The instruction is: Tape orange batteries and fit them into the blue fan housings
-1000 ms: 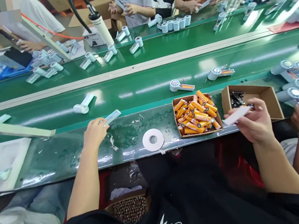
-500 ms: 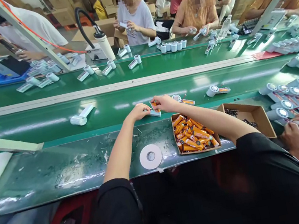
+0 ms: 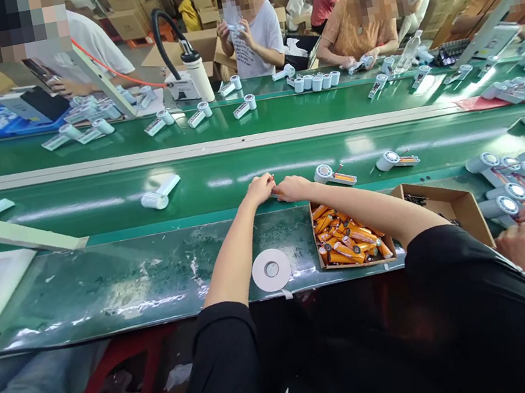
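Observation:
My left hand (image 3: 261, 188) is closed at the near edge of the green belt (image 3: 222, 197), its fingertips pinched together around something too small to make out. Touching it, my right hand (image 3: 293, 188) has curled fingers that hide what lies under them. Right of my hands, a round-headed white unit (image 3: 323, 173) lies on the belt with an orange cell in its handle. Below my right forearm stands a cardboard box of orange battery cells (image 3: 352, 242). A white tape roll (image 3: 271, 269) lies flat on the near ledge.
Another white unit (image 3: 155, 200) lies left on the belt. A slanted metal post (image 3: 14, 230) crosses at left. At right are an open carton (image 3: 468, 208), many grouped units and a co-worker's hands (image 3: 520, 249). People sit across the line.
My hands have drawn together, and the white handle and orange cell seen between them are now hidden. The whole view has shifted slightly.

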`<state>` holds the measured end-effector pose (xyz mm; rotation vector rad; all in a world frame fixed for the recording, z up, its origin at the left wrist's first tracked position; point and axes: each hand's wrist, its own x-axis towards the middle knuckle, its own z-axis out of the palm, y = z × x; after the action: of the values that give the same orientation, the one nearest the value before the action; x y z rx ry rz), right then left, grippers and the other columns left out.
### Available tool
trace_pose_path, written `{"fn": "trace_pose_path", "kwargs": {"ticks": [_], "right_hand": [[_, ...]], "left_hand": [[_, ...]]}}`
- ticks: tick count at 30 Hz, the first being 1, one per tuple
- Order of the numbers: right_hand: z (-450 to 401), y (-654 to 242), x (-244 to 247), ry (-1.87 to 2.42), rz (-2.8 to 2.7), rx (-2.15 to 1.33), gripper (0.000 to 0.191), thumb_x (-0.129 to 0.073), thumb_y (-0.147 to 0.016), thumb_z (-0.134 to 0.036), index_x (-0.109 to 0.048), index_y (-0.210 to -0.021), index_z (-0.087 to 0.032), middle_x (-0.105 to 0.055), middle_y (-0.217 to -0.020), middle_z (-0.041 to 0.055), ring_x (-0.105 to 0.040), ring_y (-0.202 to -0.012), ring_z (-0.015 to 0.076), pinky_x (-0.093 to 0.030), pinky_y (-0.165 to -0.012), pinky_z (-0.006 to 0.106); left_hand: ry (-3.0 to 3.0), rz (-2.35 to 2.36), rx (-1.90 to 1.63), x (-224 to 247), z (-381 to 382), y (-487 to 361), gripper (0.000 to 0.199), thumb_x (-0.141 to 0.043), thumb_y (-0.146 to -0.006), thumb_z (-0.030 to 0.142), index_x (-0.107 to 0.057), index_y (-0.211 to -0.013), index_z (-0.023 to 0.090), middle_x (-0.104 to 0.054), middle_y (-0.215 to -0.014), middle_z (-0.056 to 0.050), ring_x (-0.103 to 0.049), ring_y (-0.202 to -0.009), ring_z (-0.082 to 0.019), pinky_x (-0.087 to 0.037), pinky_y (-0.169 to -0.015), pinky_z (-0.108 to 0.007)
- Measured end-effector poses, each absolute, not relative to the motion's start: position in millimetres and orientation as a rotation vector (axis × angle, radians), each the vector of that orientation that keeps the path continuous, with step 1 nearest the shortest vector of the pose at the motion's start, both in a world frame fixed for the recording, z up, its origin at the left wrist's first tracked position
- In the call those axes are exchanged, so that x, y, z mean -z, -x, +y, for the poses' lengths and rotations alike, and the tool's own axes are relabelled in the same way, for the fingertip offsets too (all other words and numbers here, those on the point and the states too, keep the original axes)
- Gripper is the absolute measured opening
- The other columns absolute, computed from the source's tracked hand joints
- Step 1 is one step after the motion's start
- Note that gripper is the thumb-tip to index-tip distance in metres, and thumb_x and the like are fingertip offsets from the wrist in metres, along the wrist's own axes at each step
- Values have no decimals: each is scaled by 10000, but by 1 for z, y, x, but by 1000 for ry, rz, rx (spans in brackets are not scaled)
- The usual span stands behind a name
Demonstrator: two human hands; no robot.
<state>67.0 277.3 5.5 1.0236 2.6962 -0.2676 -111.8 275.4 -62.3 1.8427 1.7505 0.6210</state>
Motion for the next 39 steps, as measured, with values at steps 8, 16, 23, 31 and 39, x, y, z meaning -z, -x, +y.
{"fn": "trace_pose_path", "kwargs": {"ticks": [8,16,23,31,39], "right_hand": [[290,-75,-19,-948,2686,195,378,-567,-1021,-378,-732,-1317,-210,-754,-1270,156,-716,-1181,308,-543,-989,360],[304,-150,-22,-1056,2700,178,380,-580,-1020,-349,-719,-1348,-218,-748,-1301,135,-739,-1145,323,-584,-979,426],[242,-209,-45,-1058,3163,565,373,-456,-1065,-305,-755,-1276,-233,-725,-1367,61,-692,-1263,263,-534,-1140,454],[102,-237,-76,-850,3257,1363,362,-498,-1064,-218,-700,-1349,-312,-737,-1341,37,-704,-1255,221,-589,-1099,423],[37,-210,-29,-884,3169,1659,263,-552,-1052,-276,-729,-1242,-237,-760,-1286,83,-721,-1204,230,-590,-1055,420]], "left_hand": [[-1788,1865,-712,43,270,115,278,-664,-953,428,-710,-1139,225,-735,-1163,-52,-658,-1098,-210,-490,-1042,-366],[-1295,2585,-826,-12,222,287,515,-459,-974,281,-443,-1469,139,-455,-1551,-270,-395,-1472,-400,-336,-1180,-636],[-1367,2583,-712,4,164,308,680,-735,-777,239,-532,-1422,170,-464,-1434,-164,-555,-1274,-282,-446,-1170,-458],[-2188,1982,-551,51,53,192,629,-804,-811,284,-621,-1413,265,-470,-1331,-123,-507,-1339,-331,-434,-1200,-545],[-2484,1434,-205,37,-9,133,507,-807,-830,272,-673,-1320,269,-513,-1579,-101,-432,-1475,-364,-440,-1216,-572]]}}
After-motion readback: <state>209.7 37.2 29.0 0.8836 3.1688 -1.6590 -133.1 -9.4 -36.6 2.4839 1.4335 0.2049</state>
